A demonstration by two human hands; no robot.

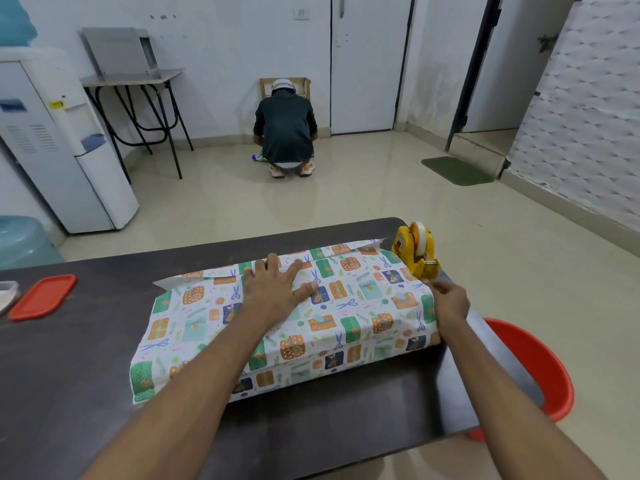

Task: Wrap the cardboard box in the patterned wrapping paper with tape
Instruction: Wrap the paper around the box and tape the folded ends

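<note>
The patterned wrapping paper [346, 317] lies folded over the flat cardboard box on the dark table [69, 358]; the box itself is hidden under it. My left hand [277, 287] presses flat on the paper's overlapping far edge, fingers spread. My right hand [448, 299] is at the box's right end, just in front of the yellow tape dispenser [417, 249], fingertips pinched together near the cutter on what looks like a strip of clear tape. The paper's white underside shows along the far edge.
A red lid [43, 296] and part of a clear container [7, 292] lie at the table's left. A red chair [533, 368] stands at the right. A person [284, 129] crouches on the floor beyond. A water dispenser [62, 143] stands at left.
</note>
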